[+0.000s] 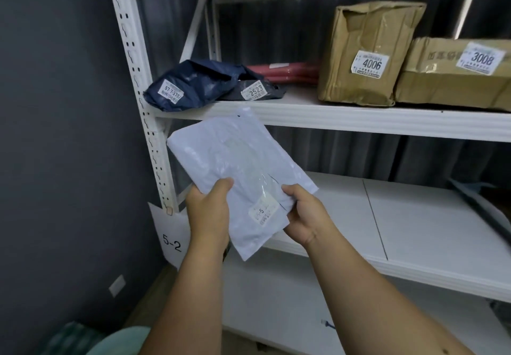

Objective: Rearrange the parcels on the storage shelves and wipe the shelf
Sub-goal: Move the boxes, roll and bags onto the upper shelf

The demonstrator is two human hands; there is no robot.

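A flat white plastic parcel with a small label is held up in front of the white shelf unit. My left hand grips its lower left edge, thumb on top. My right hand pinches its lower right edge. On the upper shelf lie a dark blue bag parcel, a black bag labelled 2523, red tubes, a tall brown box 4006 and a low brown box 3008. The middle shelf shows bare white board.
A dark grey wall stands at the left beside the slotted white upright. A paper tag reading 5-2 hangs on the upright. A dark object lies at the middle shelf's right end. A lower shelf sits beneath.
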